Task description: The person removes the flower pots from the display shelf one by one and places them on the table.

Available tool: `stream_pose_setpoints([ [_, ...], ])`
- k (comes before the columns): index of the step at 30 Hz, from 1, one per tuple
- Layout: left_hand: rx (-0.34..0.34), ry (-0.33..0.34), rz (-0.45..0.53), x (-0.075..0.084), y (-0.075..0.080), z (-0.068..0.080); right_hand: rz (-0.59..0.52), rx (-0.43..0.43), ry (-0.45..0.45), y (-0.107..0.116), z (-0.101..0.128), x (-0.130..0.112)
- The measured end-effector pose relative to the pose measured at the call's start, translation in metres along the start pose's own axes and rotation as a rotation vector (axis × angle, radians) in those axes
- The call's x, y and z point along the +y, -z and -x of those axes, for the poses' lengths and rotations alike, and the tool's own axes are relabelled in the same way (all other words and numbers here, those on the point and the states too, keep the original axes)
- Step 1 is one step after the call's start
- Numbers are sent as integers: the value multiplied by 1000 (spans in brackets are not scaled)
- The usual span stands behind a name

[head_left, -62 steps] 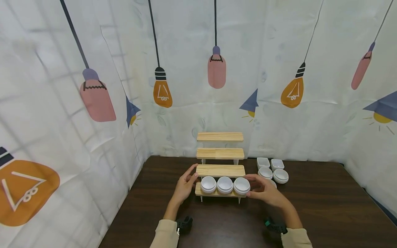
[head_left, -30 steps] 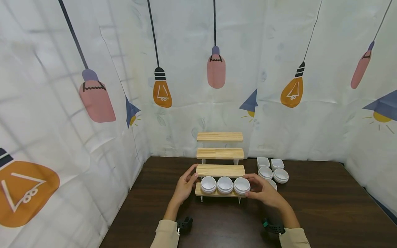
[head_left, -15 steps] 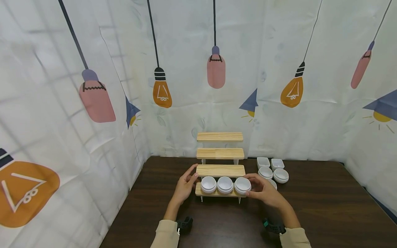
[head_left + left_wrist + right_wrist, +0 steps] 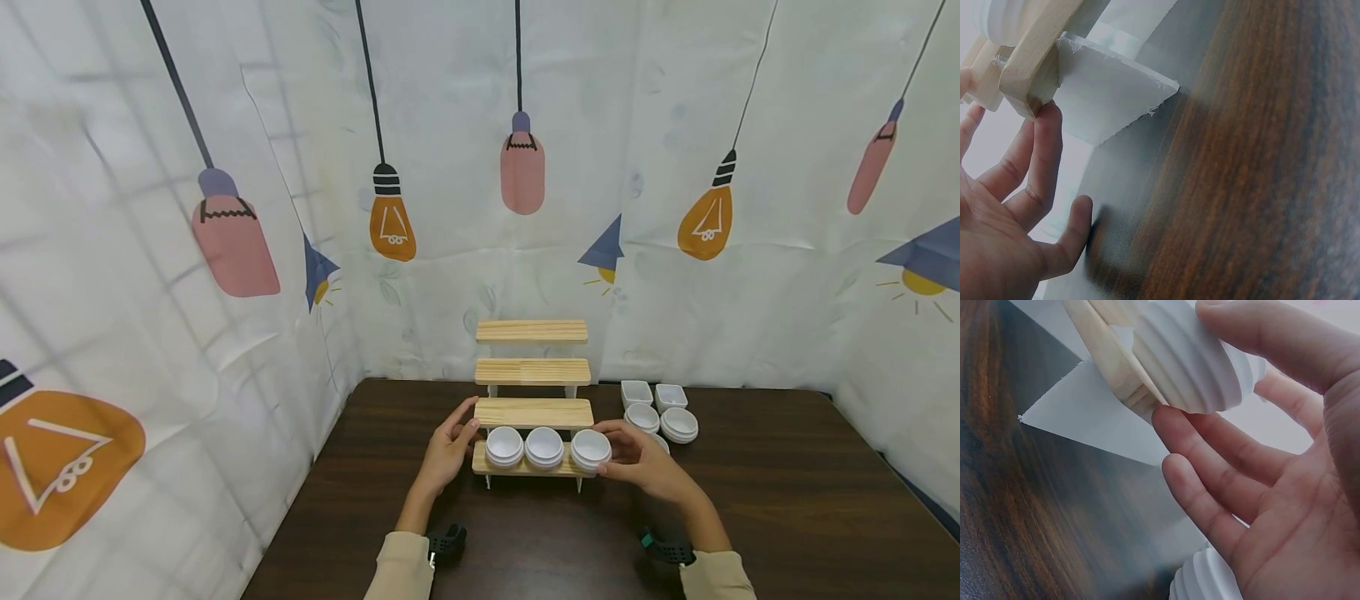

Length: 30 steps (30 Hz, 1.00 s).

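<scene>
A four-step wooden rack (image 4: 532,412) stands at the middle of the dark table (image 4: 787,500). Its lowest step carries three white ribbed round bowls in a row. My right hand (image 4: 609,451) pinches the rightmost bowl (image 4: 590,447). In the right wrist view the thumb lies over this bowl (image 4: 1191,362) and the fingers (image 4: 1210,431) reach under it, by the step's edge. My left hand (image 4: 465,422) rests with straight fingers against the rack's left end. In the left wrist view a fingertip of that hand (image 4: 1022,187) touches the end of the wooden step (image 4: 1025,69).
Right of the rack sit two small white square dishes (image 4: 636,391) and several white round bowls (image 4: 678,424); one of those bowls (image 4: 1207,578) lies under my right palm. Printed cloth walls close in the table's back and sides. Both wrists wear black bands.
The rightmost bowl has shifted slightly to the right on the lowest step under my right hand. My left hand has stayed in place.
</scene>
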State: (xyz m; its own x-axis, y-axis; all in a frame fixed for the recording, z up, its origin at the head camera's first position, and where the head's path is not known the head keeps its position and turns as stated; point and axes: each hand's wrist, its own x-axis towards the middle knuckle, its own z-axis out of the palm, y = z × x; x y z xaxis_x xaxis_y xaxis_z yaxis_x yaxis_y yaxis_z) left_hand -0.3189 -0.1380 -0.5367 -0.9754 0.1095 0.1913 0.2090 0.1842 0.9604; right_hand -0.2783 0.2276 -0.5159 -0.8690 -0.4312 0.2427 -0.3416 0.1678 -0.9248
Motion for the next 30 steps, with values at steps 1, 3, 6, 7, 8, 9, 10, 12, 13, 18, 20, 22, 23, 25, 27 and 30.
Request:
stream_pose_setpoints([
  [1,1,0,3,0,0,0,-2,3,-1,0,0,0],
  [3,4,3,5,1,0,0,-1,11,-4,1,1,-1],
  [6,21,11,5,2,-1,1,-1,20,-8,2,2,-2],
  [7,22,14,0,6,-2,2,-1,21,-8,2,2,-2],
  [8,19,13,-2,10,-1,4,0,23,-7,3,2,-2],
  [9,19,16,-6,10,-1,4,-1,24,-7,3,2,-2],
  [10,20,17,-7,10,-1,4,-1,26,-9,3,3,-2],
  [12,18,23,-16,9,-1,3,0,32,-14,4,3,-2],
  [13,12,20,-17,8,0,3,4,34,-11,4,3,-2],
  [18,19,13,-17,-1,0,0,8,56,-29,5,4,-3],
  [20,19,12,-18,-1,0,-1,4,61,-33,6,4,-5],
  [22,19,12,-20,-1,0,-1,0,59,-32,6,5,-7],
  [23,18,9,-24,-2,0,-1,0,60,-33,7,5,-7],
  [25,14,10,-26,-1,0,-1,-7,66,-35,8,6,-8],
  [27,10,5,-32,-1,0,0,-2,72,-30,9,6,-9],
  [30,10,10,-32,0,0,0,7,86,-21,11,7,-9],
])
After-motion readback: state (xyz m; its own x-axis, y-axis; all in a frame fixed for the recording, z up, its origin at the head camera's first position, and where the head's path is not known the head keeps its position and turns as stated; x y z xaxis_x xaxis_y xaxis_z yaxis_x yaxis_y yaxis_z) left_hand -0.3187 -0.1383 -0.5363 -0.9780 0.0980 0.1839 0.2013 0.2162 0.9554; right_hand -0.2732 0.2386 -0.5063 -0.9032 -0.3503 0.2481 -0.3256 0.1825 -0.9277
